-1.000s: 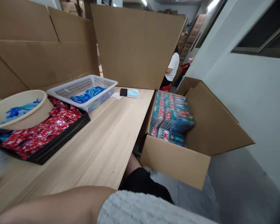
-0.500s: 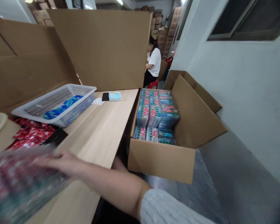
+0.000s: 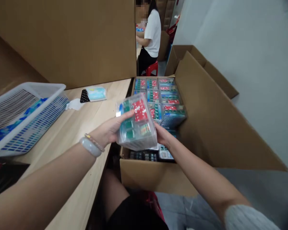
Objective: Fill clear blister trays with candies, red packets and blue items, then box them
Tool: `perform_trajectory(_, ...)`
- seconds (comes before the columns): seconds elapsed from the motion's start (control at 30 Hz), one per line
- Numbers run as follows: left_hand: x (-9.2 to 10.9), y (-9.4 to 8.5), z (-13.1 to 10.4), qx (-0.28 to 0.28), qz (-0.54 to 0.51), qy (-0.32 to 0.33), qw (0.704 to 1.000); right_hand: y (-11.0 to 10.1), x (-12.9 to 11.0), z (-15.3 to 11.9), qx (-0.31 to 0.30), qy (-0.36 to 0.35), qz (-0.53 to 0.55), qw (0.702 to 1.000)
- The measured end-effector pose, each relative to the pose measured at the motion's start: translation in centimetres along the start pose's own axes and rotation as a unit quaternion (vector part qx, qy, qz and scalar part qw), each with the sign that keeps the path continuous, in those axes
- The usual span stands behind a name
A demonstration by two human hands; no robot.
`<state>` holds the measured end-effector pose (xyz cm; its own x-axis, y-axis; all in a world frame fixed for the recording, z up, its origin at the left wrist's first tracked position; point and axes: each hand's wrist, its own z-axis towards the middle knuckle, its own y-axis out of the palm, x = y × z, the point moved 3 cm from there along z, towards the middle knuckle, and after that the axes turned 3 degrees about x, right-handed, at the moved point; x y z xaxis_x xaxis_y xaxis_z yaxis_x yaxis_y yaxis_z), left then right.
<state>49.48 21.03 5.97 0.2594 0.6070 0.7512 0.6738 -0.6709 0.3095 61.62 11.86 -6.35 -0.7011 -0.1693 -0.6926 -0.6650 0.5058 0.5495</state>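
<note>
A stack of clear plastic packs [image 3: 136, 123], with red and green contents, is held tilted above the front of an open cardboard box [image 3: 156, 177]. My left hand [image 3: 114, 127] grips its left side, with the thumb across the top. On the other side, my right hand [image 3: 162, 134] supports the stack, its fingers mostly hidden behind it. Several more stacks of similar packs [image 3: 171, 111] stand in rows inside the box. Flatter packs [image 3: 166, 151] show lower down near the box's front wall.
A white plastic basket [image 3: 60, 88] with blue packets stands on the wooden table [image 3: 91, 121]. Near it lie a black dotted item with a blue packet [image 3: 96, 93] and a white scrap [image 3: 74, 104]. A cardboard panel [image 3: 91, 38] rises behind. Beyond it, a person [image 3: 153, 35] sits on a red stool [image 3: 152, 68].
My right hand has moved from the bagged packs on the table's left to the box. Both hands now hold a stack of packs over it. The view has shifted closer to the box.
</note>
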Motion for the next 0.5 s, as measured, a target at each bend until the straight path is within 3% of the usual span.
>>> perform_trajectory(0.07, -2.3, -0.7, 2.0, -0.02, -0.031, -0.076, 0.996, -2.0, 2.9, 0.7, -0.009, 0.049, 0.03, 0.998)
perform_trajectory(0.13, -4.0, -1.5, 3.3, -0.023, -0.058, -0.113, 0.992, -3.2, 5.1, 1.3, -0.005, 0.078, 0.044, 0.996)
perform_trajectory(0.37, -6.4, -2.3, 6.1, 0.003, -0.045, -0.112, 0.993, -5.3, 8.6, 3.1, -0.019, 0.171, 0.062, 0.983)
perform_trajectory(0.5, -7.7, -2.2, 7.5, 0.004, -0.006, -0.105, 0.994, -6.3, 10.3, 4.0, 0.008, 0.187, 0.055, 0.981)
